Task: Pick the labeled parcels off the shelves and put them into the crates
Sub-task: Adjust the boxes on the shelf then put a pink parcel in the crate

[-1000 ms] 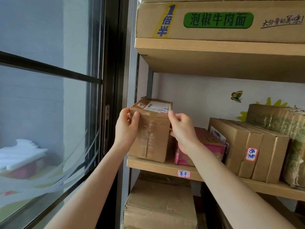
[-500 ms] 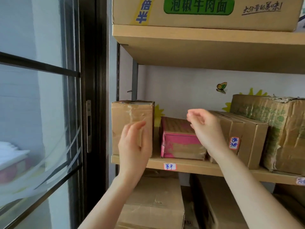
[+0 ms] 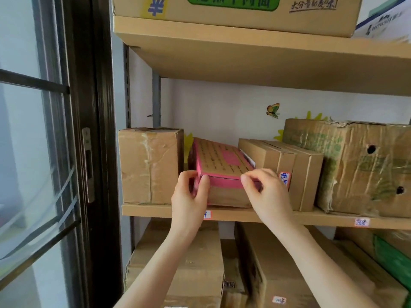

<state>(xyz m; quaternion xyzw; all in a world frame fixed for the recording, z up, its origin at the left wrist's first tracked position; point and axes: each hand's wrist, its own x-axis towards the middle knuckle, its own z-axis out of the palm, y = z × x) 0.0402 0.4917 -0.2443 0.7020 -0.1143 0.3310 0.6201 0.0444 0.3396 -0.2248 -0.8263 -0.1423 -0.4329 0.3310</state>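
A pink-edged cardboard parcel (image 3: 222,165) lies on the middle shelf (image 3: 240,215), its near end tilted up slightly. My left hand (image 3: 191,196) grips its front left corner, fingers curled round the edge. My right hand (image 3: 264,192) pinches its front right corner. A tall brown parcel (image 3: 149,165) stands at the shelf's left end, apart from both hands. To the right stand a brown box with a blue-written label (image 3: 287,172) and a big worn carton (image 3: 364,167). No crate is in view.
A dark window frame (image 3: 97,152) and glass (image 3: 31,152) fill the left. The upper shelf (image 3: 255,54) carries a large printed carton (image 3: 244,12). Several cardboard boxes (image 3: 195,274) lie below. Small name tags (image 3: 361,222) stick to the shelf's front edge.
Both hands let go of the tall brown parcel, which now stands back on the shelf. They moved right and took hold of the pink parcel's front corners.
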